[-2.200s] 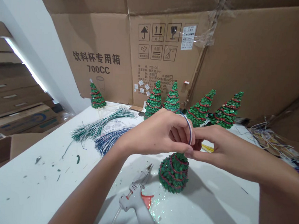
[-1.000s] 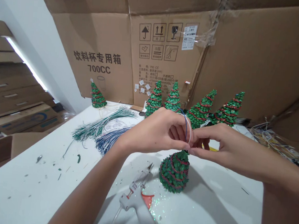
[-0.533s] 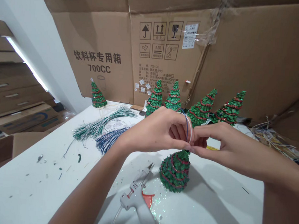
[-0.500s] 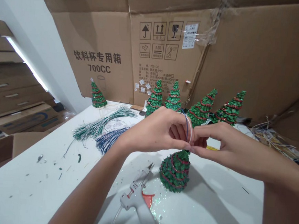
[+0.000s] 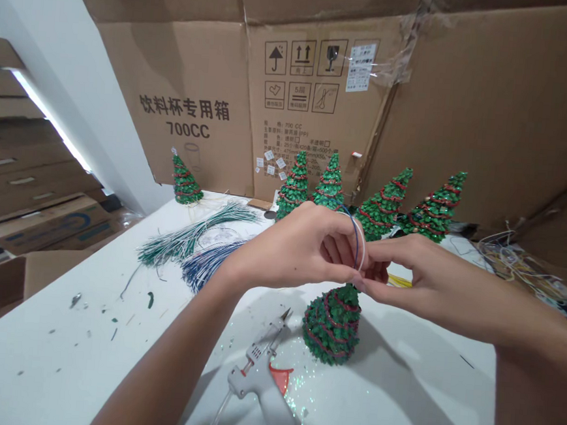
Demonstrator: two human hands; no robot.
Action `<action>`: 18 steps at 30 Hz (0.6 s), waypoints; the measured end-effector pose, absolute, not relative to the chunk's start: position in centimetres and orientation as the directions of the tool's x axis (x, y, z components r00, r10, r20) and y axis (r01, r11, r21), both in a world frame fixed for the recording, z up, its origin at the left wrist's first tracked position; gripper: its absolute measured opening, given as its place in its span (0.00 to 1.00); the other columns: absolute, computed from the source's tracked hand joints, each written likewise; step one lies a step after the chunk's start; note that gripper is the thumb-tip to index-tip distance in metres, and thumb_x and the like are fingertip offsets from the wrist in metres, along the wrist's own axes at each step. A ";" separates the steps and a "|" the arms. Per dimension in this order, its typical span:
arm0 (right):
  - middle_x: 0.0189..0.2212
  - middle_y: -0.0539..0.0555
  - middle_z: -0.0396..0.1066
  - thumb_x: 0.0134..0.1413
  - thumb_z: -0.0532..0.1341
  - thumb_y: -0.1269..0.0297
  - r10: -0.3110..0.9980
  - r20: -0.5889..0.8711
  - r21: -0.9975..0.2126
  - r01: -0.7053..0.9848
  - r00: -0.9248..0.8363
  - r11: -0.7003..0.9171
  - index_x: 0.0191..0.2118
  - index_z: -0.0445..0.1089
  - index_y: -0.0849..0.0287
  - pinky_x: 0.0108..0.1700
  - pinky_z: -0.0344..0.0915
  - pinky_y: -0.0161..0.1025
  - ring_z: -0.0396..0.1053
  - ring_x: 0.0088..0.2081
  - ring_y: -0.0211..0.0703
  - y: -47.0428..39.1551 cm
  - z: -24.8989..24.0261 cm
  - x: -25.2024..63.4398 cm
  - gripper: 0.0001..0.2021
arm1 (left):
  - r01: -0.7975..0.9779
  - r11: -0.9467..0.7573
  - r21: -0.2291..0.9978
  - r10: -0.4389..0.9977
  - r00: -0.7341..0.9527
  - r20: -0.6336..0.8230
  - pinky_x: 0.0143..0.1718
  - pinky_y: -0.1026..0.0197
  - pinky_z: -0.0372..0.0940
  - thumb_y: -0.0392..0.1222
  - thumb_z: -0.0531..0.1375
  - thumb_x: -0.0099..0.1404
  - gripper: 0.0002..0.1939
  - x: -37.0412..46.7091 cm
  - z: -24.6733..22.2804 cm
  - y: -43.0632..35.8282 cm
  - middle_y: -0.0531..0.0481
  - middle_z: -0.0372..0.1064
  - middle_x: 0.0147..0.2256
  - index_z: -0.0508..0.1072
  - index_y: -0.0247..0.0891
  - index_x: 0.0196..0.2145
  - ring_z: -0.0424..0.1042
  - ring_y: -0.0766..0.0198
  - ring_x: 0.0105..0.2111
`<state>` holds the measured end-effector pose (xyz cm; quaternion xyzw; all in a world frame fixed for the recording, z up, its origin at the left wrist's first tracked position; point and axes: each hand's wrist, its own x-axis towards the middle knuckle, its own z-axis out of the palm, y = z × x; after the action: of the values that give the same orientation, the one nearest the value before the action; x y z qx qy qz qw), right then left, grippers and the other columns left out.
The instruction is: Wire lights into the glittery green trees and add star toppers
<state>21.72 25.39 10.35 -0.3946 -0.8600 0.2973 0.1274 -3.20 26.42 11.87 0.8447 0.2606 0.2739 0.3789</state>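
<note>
A small green Christmas tree (image 5: 332, 327) wound with a red garland stands on the white table in front of me. Just over its top, my left hand (image 5: 305, 247) pinches a blue wire and a white wire (image 5: 361, 245), which arch up over its fingers. My right hand (image 5: 407, 268) meets it there, thumb and forefinger closed on the same wires at the tree's tip. The exact grip at the tip is hidden by fingers. Left of the tree lies a white glue gun (image 5: 263, 381) with an orange trigger, nozzle pointing away.
Several finished trees (image 5: 329, 184) line the back, with one tree (image 5: 186, 180) at far left. Green-and-white wires (image 5: 183, 240) and blue-and-white wires (image 5: 209, 261) lie bundled on the left. A large cardboard box (image 5: 191, 68) walls the back. Scraps and glitter dot the table (image 5: 80, 354).
My right hand has shifted very slightly, its fingers tightening near the tip. The tree, the glue gun and my left hand look the same.
</note>
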 end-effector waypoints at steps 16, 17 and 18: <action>0.30 0.43 0.73 0.72 0.64 0.63 0.740 0.021 -0.606 0.580 -0.673 0.544 0.36 0.75 0.51 0.37 0.62 0.39 0.67 0.33 0.40 25.5 10.9 22.0 0.09 | 0.254 -0.573 0.779 0.622 0.754 0.212 0.40 0.64 0.77 0.31 0.73 0.67 0.04 -2.8 11.4 26.5 0.50 0.84 0.34 0.82 0.35 0.37 0.84 0.63 0.35; 0.29 0.43 0.73 0.72 0.63 0.64 0.746 0.047 -0.594 0.581 -0.665 0.555 0.35 0.74 0.51 0.36 0.61 0.39 0.66 0.33 0.40 25.4 11.0 22.0 0.09 | 0.261 -0.577 0.774 0.622 0.755 0.208 0.40 0.64 0.77 0.31 0.73 0.67 0.04 -2.8 11.4 26.5 0.50 0.84 0.34 0.81 0.35 0.37 0.85 0.63 0.35; 0.29 0.43 0.73 0.72 0.63 0.64 0.752 0.073 -0.586 0.582 -0.656 0.564 0.35 0.74 0.51 0.35 0.60 0.39 0.66 0.32 0.40 25.3 11.1 21.9 0.10 | 0.268 -0.580 0.769 0.622 0.756 0.205 0.40 0.64 0.76 0.32 0.73 0.67 0.04 -2.7 11.3 26.5 0.50 0.84 0.34 0.81 0.35 0.37 0.85 0.63 0.35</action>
<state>21.92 25.30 11.08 -0.3832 -0.8700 0.2665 0.1591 -2.74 26.47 11.34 0.8575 0.2594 0.2341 0.3777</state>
